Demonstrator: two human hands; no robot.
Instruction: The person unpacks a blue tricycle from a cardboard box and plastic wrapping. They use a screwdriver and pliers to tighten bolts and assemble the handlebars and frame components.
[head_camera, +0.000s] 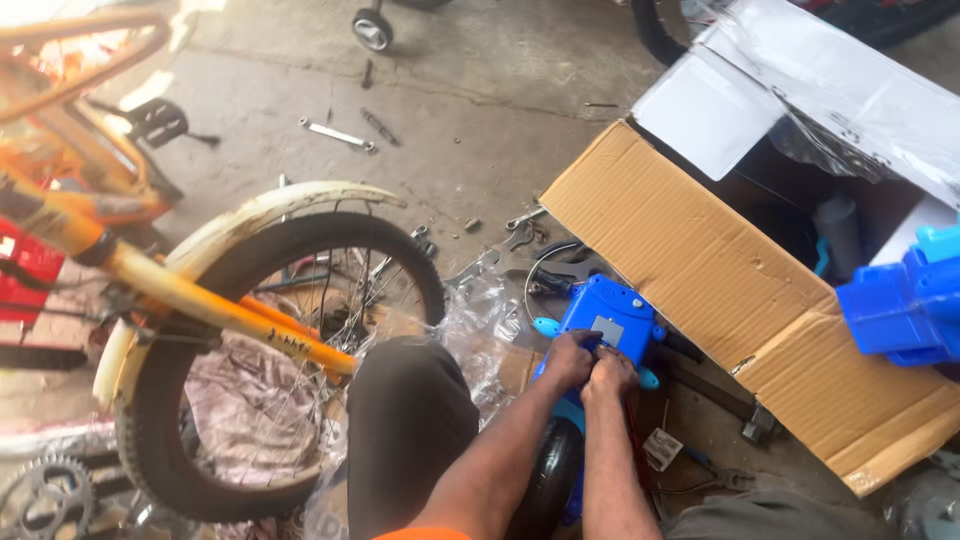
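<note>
Fingers of both hands, left hand (566, 358) and right hand (610, 375), pinch shut on the blue toy panel (607, 318) at lower centre, steadying it. Left of it stands a bike wheel (290, 350); a carton (720, 280) lies open right; wrenches (338, 134) lie upper left.
</note>
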